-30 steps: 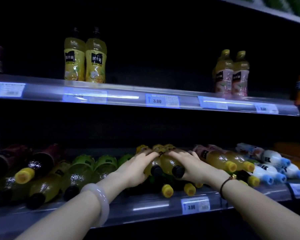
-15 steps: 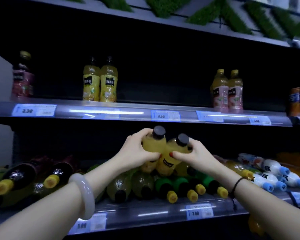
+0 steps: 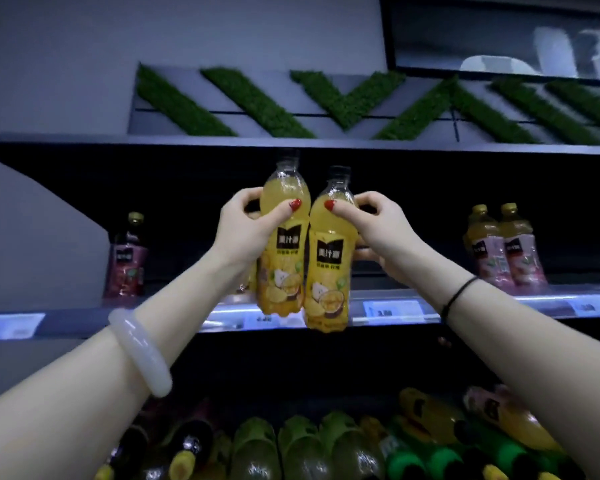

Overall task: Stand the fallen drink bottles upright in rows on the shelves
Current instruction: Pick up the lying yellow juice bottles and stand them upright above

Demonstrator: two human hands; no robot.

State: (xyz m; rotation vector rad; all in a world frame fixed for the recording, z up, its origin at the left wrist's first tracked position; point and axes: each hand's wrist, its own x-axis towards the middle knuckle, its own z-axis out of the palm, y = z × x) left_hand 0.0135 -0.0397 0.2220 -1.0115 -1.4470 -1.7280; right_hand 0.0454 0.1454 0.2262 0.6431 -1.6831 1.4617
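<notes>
My left hand [image 3: 245, 230] grips a yellow juice bottle [image 3: 283, 271] by its shoulder, upright, in front of the upper shelf [image 3: 482, 308]. My right hand [image 3: 378, 233] grips a second yellow juice bottle [image 3: 329, 282] the same way, just right of the first; the two bottles touch. Both hang at the shelf's front edge, bottoms level with the price rail. On the lower shelf, several fallen bottles [image 3: 302, 448] lie on their sides, caps toward me.
A dark red bottle [image 3: 127, 261] stands at the upper shelf's left end. Two pink-labelled bottles [image 3: 503, 251] stand at its right. Price tags [image 3: 392, 311] line the rail. Green strips decorate the panel [image 3: 326, 102] above.
Both hands picked two yellow bottles from the lower shelf pile, turned them upright and raised them to the upper shelf. The camera tilted up.
</notes>
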